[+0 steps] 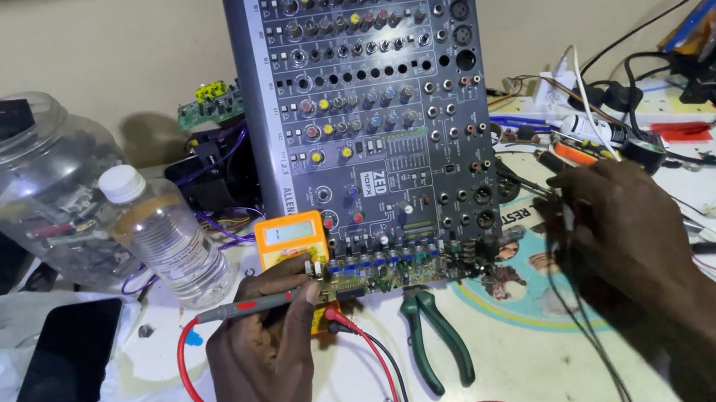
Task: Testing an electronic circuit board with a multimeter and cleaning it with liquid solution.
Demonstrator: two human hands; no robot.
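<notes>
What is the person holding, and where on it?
The left hand pinches a red probe near its front end. The right hand rests by the wires; whether it holds anything cannot be told.

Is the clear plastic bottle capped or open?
Capped: the bottle stands upright with its white cap on top.

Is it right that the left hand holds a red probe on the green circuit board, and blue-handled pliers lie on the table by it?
Not quite. The head view shows the pliers have dark green handles, not blue. The rest holds: the left hand holds the red probe with its tip at the green circuit board, and the pliers lie on the table just below that board.
</notes>
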